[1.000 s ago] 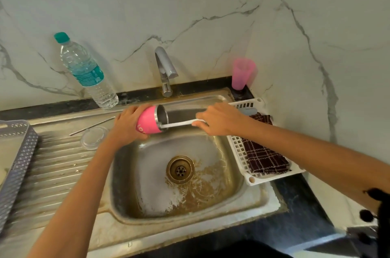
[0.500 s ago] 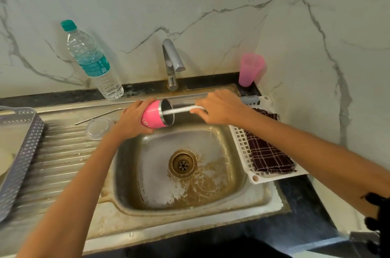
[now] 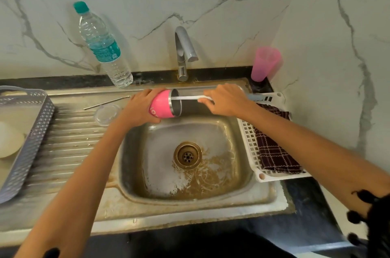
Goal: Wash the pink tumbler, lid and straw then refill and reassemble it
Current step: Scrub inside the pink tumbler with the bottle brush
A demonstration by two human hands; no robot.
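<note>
My left hand grips the pink tumbler, lying on its side over the back of the sink, steel mouth facing right. My right hand holds the white handle of a bottle brush whose far end reaches into the tumbler's mouth. The clear lid lies flat on the ribbed draining board. A thin metal straw rests just behind the lid.
A water bottle stands at the back left; the tap rises behind the sink. A pink plastic cup sits in the back right corner. A white rack holds a checked cloth. A grey basket is at far left.
The brush handle has shifted slightly inside the tumbler between frames; both hands keep their grip over the sink. The camera view has tilted a little.
</note>
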